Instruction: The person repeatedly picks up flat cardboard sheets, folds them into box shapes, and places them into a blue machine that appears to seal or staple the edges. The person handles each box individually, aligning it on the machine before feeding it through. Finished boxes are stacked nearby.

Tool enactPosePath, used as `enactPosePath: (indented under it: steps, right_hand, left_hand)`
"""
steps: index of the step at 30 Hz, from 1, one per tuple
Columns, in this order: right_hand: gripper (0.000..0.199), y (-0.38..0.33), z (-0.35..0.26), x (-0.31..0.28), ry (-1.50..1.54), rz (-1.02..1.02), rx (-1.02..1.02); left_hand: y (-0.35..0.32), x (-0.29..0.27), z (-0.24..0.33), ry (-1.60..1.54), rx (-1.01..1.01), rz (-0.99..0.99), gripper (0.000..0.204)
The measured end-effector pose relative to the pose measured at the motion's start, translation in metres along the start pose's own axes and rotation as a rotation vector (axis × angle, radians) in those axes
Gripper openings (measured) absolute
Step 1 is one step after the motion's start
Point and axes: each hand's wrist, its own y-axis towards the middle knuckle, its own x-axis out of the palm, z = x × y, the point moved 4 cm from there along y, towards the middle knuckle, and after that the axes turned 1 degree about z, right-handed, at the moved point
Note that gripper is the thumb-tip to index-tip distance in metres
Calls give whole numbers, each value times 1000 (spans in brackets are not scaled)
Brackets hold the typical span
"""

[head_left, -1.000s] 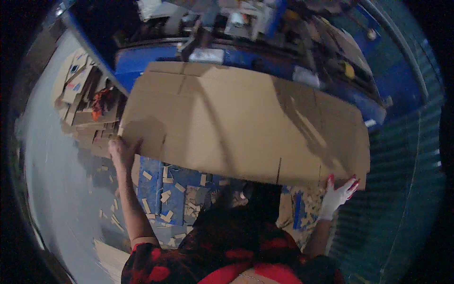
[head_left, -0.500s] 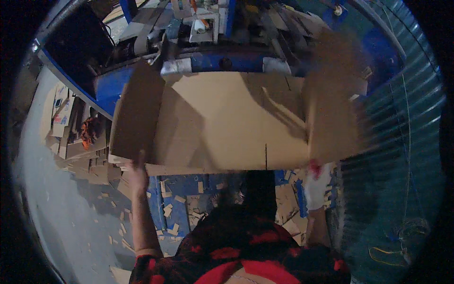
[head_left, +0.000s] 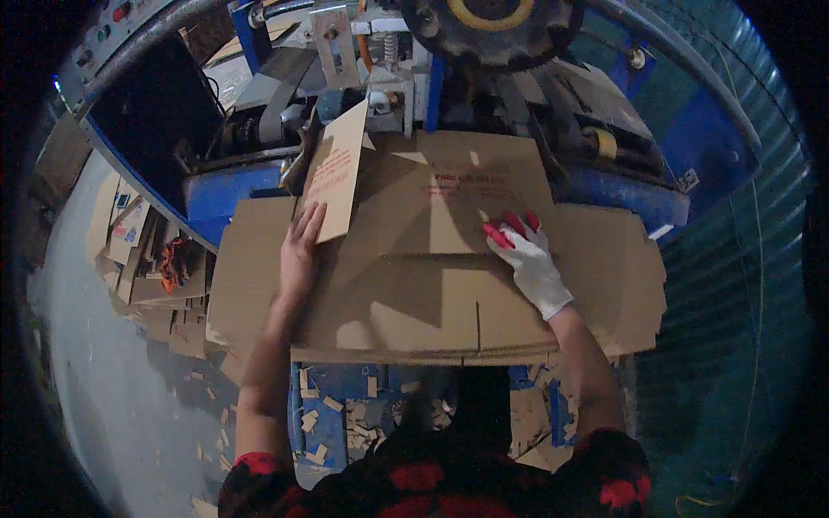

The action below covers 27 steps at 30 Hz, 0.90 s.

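A printed cardboard sheet (head_left: 449, 229) lies across the front of the machine, over a stack of flat cardboard (head_left: 596, 242). On the left a narrow cardboard panel (head_left: 341, 177) with red print tilts upward. My bare left hand (head_left: 300, 250) has its fingers stretched out against the lower part of this panel. My right hand (head_left: 525, 255), in a white glove with red fingertips, rests on the sheet's right part with its fingers apart and slightly bent. Neither hand is wrapped round anything.
Ahead stands a blue machine (head_left: 237, 190) with a dark wheel (head_left: 496, 30) at the top. Piled cardboard (head_left: 168, 319) with an orange bundle (head_left: 173, 263) is on the floor at left. Cardboard scraps (head_left: 311, 420) litter the area below. A corrugated wall (head_left: 708, 276) runs along the right.
Both hands have moved forward, from the near edge of a cardboard piece with raised side panels onto the cardboard. Most of it now lies flat against the machine, with one left panel tilted.
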Motion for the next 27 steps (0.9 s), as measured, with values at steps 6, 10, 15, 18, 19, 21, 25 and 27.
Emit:
enactPosePath:
  steps: [6,10,15,18,19,21,25,27]
  right_hand:
    - [42,101,69,38,-286,-183,216]
    - [41,144,118,67,-390,-231,363]
    - [42,91,114,27,34,61,345]
    - [45,-6,87,-18,203,96,452]
    - [44,-41,78,-25,167,33,562]
    - [45,-106,51,-36,141,-19,620]
    - [51,-172,-4,-60,-99,-108,472]
    - [60,-194,-19,-73,-125,-235,645]
  left_hand:
    - [114,57,-45,501,-105,-74,50]
    - [159,85,-51,88,-217,-128,47]
    - [68,38,-33,71,-32,-159,46]
    - [-39,-44,-58,217,-452,-34,44]
    - [-83,-76,-60,422,-594,19,47]
    - [-131,-106,-71,741,-700,-35,59]
    - [-192,-129,-85,451,-765,13,66]
    - [-202,-136,-91,372,-771,34,70]
